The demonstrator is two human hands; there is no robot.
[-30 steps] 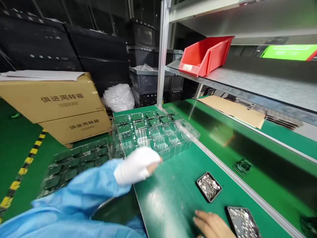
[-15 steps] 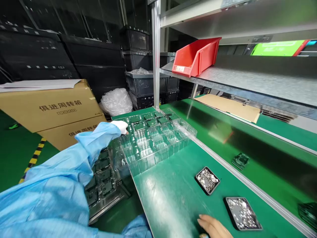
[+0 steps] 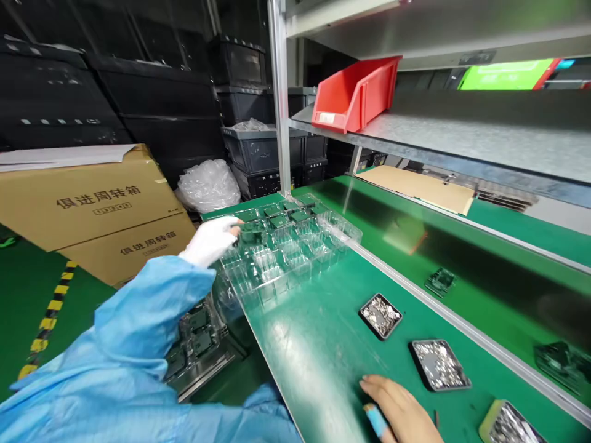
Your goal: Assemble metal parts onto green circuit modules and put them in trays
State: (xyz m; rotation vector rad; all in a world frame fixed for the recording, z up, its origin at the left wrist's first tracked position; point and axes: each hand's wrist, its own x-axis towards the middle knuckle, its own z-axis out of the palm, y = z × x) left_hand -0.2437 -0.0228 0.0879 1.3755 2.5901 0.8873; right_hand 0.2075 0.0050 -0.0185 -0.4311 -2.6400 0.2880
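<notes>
My left hand [image 3: 210, 240], in a white glove with bare fingertips, reaches over the near-left part of a clear plastic blister tray [image 3: 272, 280]. Its thumb and fingers are pinched at the edge of a green circuit board [image 3: 253, 234]. Other circuit boards [image 3: 300, 215] sit in the tray's far pockets, while its near pockets show only clear plastic. Low on the green worktop, my right hand [image 3: 401, 409] lies with fingers stretched out and nothing visible in them; one finger wears a blue cover. Beside it are two dark dishes of small shiny metal parts [image 3: 381, 315] [image 3: 441, 364].
Another tray of boards [image 3: 196, 332] lies lower left, beside the worktop edge. A third container of metal parts [image 3: 510, 424] is at bottom right. Beyond the metal rail lie circuit boards [image 3: 441, 281]. A red bin [image 3: 355, 92] stands on the shelf; cardboard boxes [image 3: 115, 209] are at left.
My left hand has come further into view, its fingertips now at the board's edge. The view has shifted slightly, showing more of my right hand and the third container.
</notes>
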